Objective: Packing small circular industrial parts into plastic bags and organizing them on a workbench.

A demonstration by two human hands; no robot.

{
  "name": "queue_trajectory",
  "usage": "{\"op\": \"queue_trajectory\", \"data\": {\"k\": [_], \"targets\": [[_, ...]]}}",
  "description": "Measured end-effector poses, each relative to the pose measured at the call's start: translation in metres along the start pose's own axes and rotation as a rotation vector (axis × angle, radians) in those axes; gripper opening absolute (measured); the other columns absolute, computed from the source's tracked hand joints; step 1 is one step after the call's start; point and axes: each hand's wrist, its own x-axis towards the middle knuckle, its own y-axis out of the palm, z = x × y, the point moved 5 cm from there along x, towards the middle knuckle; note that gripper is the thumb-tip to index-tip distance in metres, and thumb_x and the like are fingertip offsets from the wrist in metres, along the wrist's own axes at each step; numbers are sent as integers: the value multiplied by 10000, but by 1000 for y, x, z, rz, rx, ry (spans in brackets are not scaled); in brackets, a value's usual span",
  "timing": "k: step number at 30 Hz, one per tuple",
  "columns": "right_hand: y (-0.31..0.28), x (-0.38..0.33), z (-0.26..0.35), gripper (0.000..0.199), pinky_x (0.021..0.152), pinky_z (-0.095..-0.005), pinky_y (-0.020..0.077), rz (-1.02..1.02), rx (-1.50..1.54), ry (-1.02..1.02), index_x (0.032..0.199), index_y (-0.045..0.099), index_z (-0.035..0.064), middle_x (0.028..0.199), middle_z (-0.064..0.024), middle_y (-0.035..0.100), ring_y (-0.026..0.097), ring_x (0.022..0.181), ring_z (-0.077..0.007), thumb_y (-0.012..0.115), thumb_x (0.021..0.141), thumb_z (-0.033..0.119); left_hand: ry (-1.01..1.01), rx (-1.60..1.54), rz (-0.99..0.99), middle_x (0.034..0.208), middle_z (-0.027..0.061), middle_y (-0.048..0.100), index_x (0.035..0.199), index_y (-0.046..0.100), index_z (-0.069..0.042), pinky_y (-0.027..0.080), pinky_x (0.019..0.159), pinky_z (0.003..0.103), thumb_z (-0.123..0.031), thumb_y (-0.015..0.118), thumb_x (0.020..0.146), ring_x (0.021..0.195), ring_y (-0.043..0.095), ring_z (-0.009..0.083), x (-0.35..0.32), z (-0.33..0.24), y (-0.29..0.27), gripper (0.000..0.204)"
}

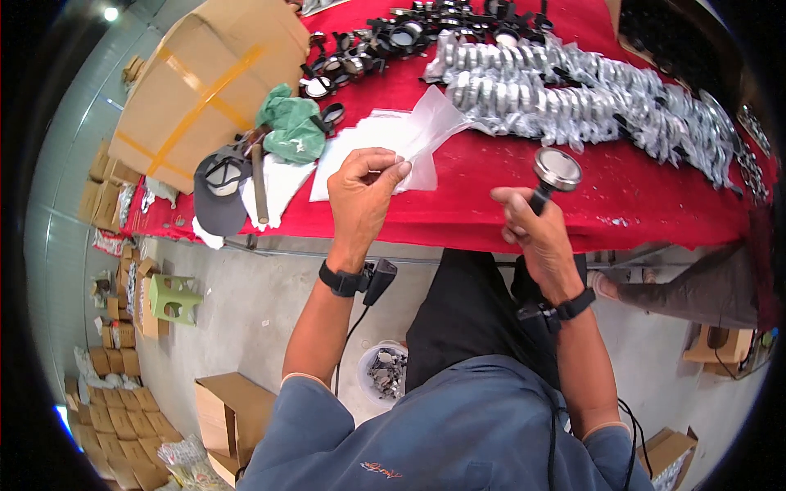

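My left hand pinches the edge of a thin translucent plastic bag between thumb and fingers. The bag stands up from a stack of flat white bags on the red-covered table. In my right hand is a round silver-headed piece with a black handle; my fingers are wrapped round the handle and the shiny disc points up. Its exact kind I cannot make out. Beyond my hands lie long rows of similar round metal pieces in clear wrapping.
Unwrapped black-and-silver pieces are heaped at the far edge. On the left are a large taped carton, a green plastic bag, a dark cap and a hammer-like tool. A white bucket of metal parts stands below; another person's leg shows at right.
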Motion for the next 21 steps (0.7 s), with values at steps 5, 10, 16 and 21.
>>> {"op": "queue_trajectory", "data": {"k": [5, 10, 16, 21], "targets": [[14, 10, -1, 682, 649, -259, 406, -40, 62, -30, 1226, 722, -49, 861, 35, 563, 488, 721, -77, 801, 935, 563, 22, 0, 43, 1034, 77, 727, 928, 760, 19, 575, 753, 248, 59, 856, 859, 876, 680, 114, -28, -9, 37, 124], [6, 16, 1, 363, 607, -267, 400, -141, -72, -53, 1051, 710, 16, 786, 43, 573, 497, 669, -64, 808, 965, 354, -22, -75, 67, 1035, 79, 719, 922, 756, 14, 572, 750, 253, 69, 878, 829, 876, 669, 109, -51, -10, 60, 162], [-21, 5, -3, 195, 604, -255, 416, -269, 45, -42, 948, 704, 61, 751, 45, 585, 502, 652, -66, 809, 961, 225, -264, -278, 3, 902, 0, 700, 1007, 753, -8, 496, 711, 217, -106, 824, 966, 809, 614, 69, -50, 3, 49, 127], [-29, 4, 0, 218, 613, -260, 435, -221, -27, -100, 961, 703, 46, 748, 35, 591, 517, 653, -70, 832, 955, 220, -309, -380, -19, 876, 6, 719, 1057, 750, 30, 502, 707, 213, -142, 802, 998, 771, 618, 57, -48, 13, 37, 189]]}}
